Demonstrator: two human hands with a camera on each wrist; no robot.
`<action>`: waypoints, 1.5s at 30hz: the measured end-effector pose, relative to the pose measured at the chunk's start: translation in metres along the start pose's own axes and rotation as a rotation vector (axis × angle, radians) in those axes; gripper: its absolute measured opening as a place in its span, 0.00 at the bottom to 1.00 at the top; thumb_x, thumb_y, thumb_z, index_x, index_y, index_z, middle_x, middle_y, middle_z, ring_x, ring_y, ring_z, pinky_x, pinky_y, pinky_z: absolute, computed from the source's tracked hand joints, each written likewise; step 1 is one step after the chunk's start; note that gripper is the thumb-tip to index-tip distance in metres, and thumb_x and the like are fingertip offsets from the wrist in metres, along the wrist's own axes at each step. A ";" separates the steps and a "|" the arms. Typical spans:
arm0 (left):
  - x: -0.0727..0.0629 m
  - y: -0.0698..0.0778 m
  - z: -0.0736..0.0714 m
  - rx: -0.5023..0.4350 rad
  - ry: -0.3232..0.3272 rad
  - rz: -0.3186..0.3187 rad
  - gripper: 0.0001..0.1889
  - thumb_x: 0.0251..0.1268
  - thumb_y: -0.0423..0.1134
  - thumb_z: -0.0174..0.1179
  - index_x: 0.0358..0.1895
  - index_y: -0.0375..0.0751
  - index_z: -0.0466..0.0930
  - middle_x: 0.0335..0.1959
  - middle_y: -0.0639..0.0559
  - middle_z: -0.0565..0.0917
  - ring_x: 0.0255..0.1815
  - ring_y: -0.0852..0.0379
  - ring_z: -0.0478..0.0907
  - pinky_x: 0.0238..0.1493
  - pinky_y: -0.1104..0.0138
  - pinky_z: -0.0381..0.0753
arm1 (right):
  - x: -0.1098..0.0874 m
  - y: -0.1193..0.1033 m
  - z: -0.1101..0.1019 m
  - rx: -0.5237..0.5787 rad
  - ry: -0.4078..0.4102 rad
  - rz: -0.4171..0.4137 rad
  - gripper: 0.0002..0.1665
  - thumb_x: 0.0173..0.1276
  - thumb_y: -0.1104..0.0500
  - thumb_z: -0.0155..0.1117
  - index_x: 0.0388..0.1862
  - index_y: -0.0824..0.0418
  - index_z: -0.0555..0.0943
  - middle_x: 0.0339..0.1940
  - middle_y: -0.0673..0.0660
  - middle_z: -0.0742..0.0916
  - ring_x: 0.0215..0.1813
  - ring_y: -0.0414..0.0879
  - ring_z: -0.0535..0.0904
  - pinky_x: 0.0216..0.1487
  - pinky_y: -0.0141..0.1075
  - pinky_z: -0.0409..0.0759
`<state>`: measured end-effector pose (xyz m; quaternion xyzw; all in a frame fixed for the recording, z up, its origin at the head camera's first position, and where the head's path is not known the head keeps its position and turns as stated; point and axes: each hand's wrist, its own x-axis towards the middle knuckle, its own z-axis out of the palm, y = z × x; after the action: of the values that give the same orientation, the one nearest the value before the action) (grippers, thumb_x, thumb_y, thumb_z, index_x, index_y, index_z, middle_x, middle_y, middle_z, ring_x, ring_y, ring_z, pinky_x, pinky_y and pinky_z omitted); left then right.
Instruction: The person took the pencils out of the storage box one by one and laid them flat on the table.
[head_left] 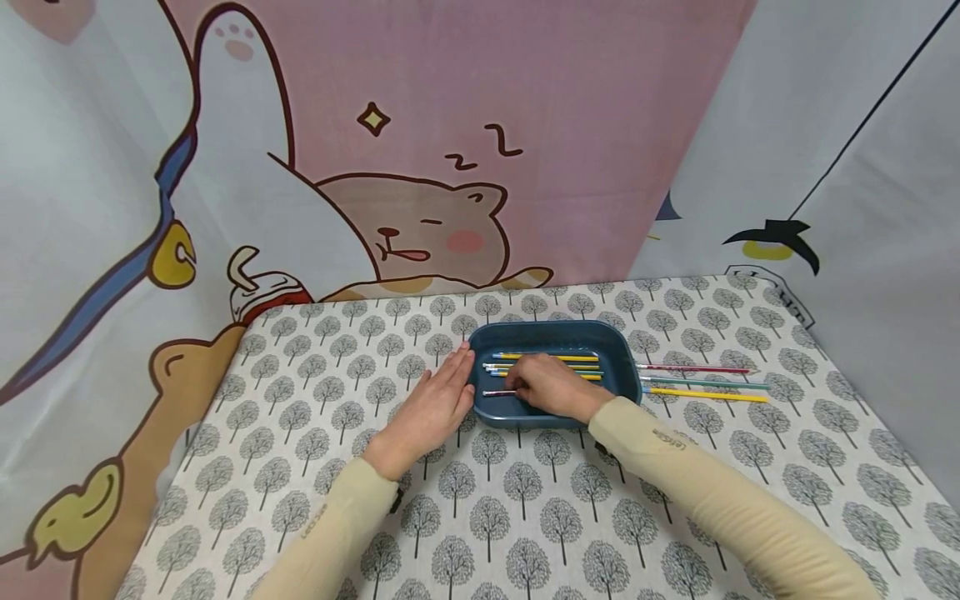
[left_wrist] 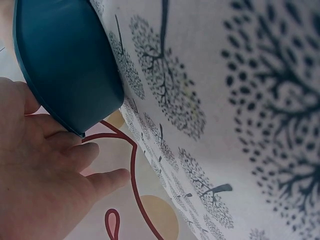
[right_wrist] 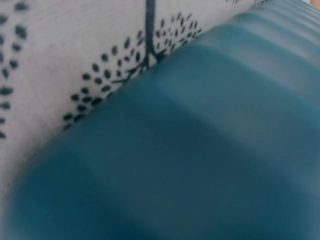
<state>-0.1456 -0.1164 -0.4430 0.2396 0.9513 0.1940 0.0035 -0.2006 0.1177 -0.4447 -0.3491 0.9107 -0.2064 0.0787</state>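
A dark blue rectangular box (head_left: 555,422) stands on the cloth-covered table and holds several slim yellow pencils (head_left: 588,358). My left hand (head_left: 431,408) rests at the box's left end, its fingers extended along the rim; the left wrist view has these fingers (left_wrist: 82,155) beside the blue wall. My right hand (head_left: 551,383) reaches down inside the box, fingers curled, and pinches a thin dark red pencil (head_left: 498,392) whose pale end sticks out to the left. The rest of that pencil is hidden under the hand. Only the blue box wall (right_wrist: 190,150) and cloth fill the right wrist view.
Right of the box, a red pencil (head_left: 697,368), a green pencil (head_left: 712,383) and a yellow pencil (head_left: 708,394) lie side by side on the tree-print tablecloth (head_left: 525,533). A cartoon-print curtain (head_left: 585,150) hangs behind the table.
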 end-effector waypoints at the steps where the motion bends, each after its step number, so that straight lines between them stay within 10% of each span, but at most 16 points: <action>1: 0.000 0.000 0.000 0.003 0.000 0.001 0.30 0.86 0.44 0.44 0.83 0.37 0.53 0.84 0.43 0.53 0.82 0.44 0.56 0.75 0.37 0.61 | 0.000 0.000 0.000 0.000 -0.001 0.001 0.10 0.67 0.71 0.68 0.42 0.61 0.91 0.41 0.53 0.91 0.44 0.47 0.87 0.47 0.43 0.86; 45: -0.001 0.000 0.000 -0.023 -0.004 -0.006 0.30 0.86 0.44 0.43 0.83 0.38 0.51 0.85 0.47 0.49 0.82 0.44 0.55 0.76 0.37 0.59 | -0.024 0.001 -0.030 0.095 0.174 0.005 0.10 0.75 0.64 0.66 0.50 0.56 0.90 0.43 0.48 0.88 0.43 0.42 0.84 0.44 0.40 0.85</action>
<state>-0.1445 -0.1168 -0.4433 0.2369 0.9497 0.2047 0.0087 -0.1921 0.1438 -0.4180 -0.3235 0.9041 -0.2787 0.0161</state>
